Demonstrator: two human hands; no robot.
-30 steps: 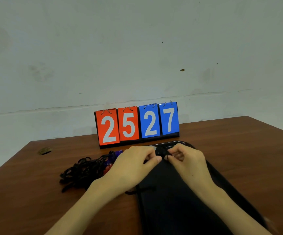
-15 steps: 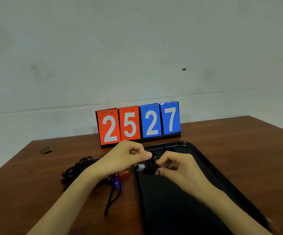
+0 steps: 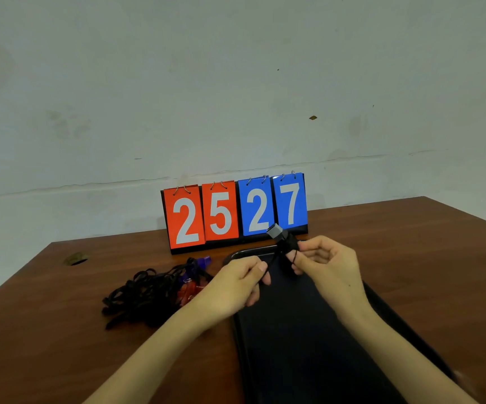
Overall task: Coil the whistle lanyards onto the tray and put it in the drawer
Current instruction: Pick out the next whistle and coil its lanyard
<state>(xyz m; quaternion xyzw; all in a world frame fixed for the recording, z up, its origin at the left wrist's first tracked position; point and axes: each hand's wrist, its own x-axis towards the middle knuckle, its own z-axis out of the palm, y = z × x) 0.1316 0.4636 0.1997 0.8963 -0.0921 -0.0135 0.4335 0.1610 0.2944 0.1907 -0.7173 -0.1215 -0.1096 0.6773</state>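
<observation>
Hands lifted off the tray since half a second ago; whistle was low by the tray's near-left corner, now up in front of the scoreboard's blue 2. Grey-white wall (image 3: 236,83) behind. Brown wood table (image 3: 410,246). Black tray (image 3: 294,339) lies on it at centre-right, running toward the camera, nothing seen lying in it. Scoreboard (image 3: 233,212) stands upright at the table's far edge, red 25, blue 27. Pile of lanyards (image 3: 148,295), black and tangled, sits on the table left of the tray, with a blue whistle (image 3: 203,261) and a red whistle (image 3: 187,290) in it. Left hand (image 3: 236,284) pinches a strand of the black lanyard (image 3: 290,246), fingers curled. Right hand (image 3: 326,266) has fingers curled with that lanyard wound round them, held above the tray's far end. Grey whistle (image 3: 275,231) sticks up from the coil, tilted.
</observation>
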